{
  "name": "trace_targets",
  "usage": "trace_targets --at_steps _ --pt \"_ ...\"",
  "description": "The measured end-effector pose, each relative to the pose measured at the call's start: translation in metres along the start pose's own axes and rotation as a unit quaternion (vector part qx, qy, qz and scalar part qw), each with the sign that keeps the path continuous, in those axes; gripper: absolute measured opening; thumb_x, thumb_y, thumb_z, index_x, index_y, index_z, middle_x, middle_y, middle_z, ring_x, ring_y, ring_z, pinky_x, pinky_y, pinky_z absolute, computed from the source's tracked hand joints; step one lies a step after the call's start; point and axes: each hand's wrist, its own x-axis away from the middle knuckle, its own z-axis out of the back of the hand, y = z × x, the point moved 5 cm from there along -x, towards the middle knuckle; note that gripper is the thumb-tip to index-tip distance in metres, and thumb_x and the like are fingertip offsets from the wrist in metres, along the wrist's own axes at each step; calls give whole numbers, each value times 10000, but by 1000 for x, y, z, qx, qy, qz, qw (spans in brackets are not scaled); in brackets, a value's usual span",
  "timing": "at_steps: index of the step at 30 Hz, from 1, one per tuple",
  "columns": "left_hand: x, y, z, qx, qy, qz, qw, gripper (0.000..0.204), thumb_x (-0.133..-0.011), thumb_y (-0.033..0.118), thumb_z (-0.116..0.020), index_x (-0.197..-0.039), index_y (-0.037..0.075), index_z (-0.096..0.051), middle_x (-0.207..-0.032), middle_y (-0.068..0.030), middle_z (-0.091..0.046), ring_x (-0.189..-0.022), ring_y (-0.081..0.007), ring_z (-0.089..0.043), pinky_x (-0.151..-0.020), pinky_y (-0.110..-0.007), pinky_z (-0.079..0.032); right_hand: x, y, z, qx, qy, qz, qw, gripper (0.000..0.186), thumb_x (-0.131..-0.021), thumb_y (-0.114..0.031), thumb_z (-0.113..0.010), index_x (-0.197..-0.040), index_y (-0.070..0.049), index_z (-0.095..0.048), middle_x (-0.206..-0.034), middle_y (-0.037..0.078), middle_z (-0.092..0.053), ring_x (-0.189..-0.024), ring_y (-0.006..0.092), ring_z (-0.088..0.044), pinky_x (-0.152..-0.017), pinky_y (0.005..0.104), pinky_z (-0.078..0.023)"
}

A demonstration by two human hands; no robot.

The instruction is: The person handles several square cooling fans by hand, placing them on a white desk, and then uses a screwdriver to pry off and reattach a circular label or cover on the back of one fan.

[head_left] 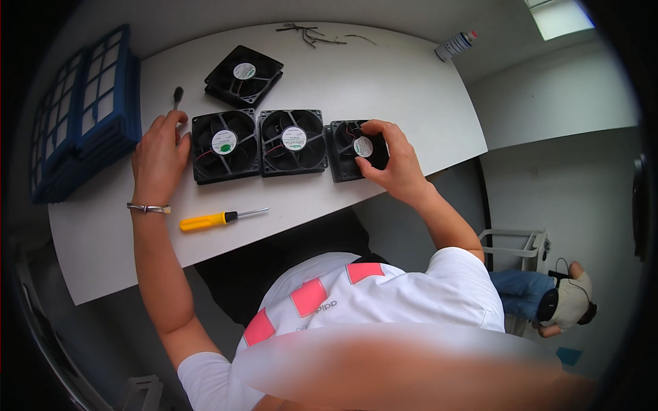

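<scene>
My left hand (pixel 157 154) holds the handle of a small dark-headed brush (pixel 178 94) at the left of the fans. My right hand (pixel 391 157) grips a black square fan (pixel 340 157) at the right end of a row, fingers over its top edge and thumb near its white round label. Two more black fans stand beside it, a middle one (pixel 308 154) and a left one (pixel 243 157), lying face up. A fourth fan (pixel 264 72) lies behind them. A screwdriver (pixel 202 222) with a yellow handle lies below the row.
The white table (pixel 425 103) holds blue-framed panels (pixel 82 123) at the left, loose dark strands (pixel 308 34) at the back and a spray can (pixel 452 46) at the back-right corner. Another person (pixel 569 301) bends beside a pale cart (pixel 514 243) at the lower right.
</scene>
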Motion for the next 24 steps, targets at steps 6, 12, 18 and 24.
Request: trace_targets --at_steps 6,12,18,24 --pt "0 -2 -2 2 9 -5 1000 250 -915 86 -675 -1161 98 -630 -964 -88 -666 -829 -234 -681 -748 -363 -563 0 -3 -1 28 -14 61 998 449 -766 -37 -755 -1192 -58 -615 -1226 131 -609 -1152 319 -587 -978 393 -488" --pt "-1 -2 -5 5 14 -10 1000 254 -913 55 -673 -1157 101 -622 -945 -86 -659 -804 -223 -667 -739 -354 -556 2 -4 -1 27 -13 63 998 466 -791 -47 -734 -1247 -71 -641 -1230 145 -600 -1151 321 -582 -967 397 -492" --pt "-1 -5 -8 2 16 -10 1000 254 -908 47 -675 -1150 104 -625 -946 -84 -664 -800 -222 -667 -736 -354 -556 2 -3 -2 39 -9 88 995 436 -806 -101 -750 -1230 -74 -652 -1200 143 -605 -1090 311 -580 -906 399 -497" --pt "-1 -5 -7 8 16 -13 1000 250 -904 43 -673 -1142 102 -623 -936 -84 -658 -795 -225 -664 -733 -361 -550 -2 -2 4 55 -36 86 994 473 -789 -48 -745 -1250 -69 -640 -1223 135 -608 -1130 310 -594 -941 384 -503"
